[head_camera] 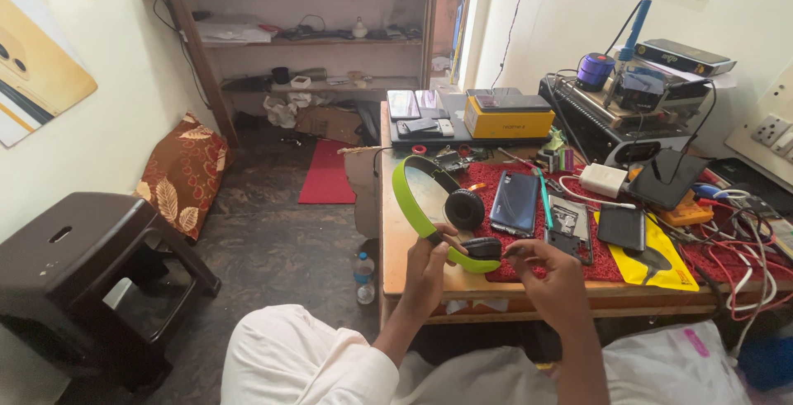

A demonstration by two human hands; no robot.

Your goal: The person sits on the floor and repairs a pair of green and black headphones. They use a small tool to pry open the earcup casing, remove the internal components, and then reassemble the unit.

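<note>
A pair of headphones (413, 198) with a lime-green band and black ear pads lies at the near left of the wooden table (395, 248). My left hand (429, 269) grips the near end of the green band by the lower ear cup (481, 248). My right hand (549, 273) is just right of that ear cup, fingers pinched on a small dark tool whose tip points at the cup. The upper ear pad (464, 208) rests on a red mat (603, 263).
On the mat lie a dark phone (514, 203), an opened phone frame (568, 225) and a black phone (621, 227) on yellow paper. Cables, a charger and equipment crowd the right side. A yellow box (508, 116) sits at the back. A dark stool (74, 265) and water bottle (363, 277) stand on the floor.
</note>
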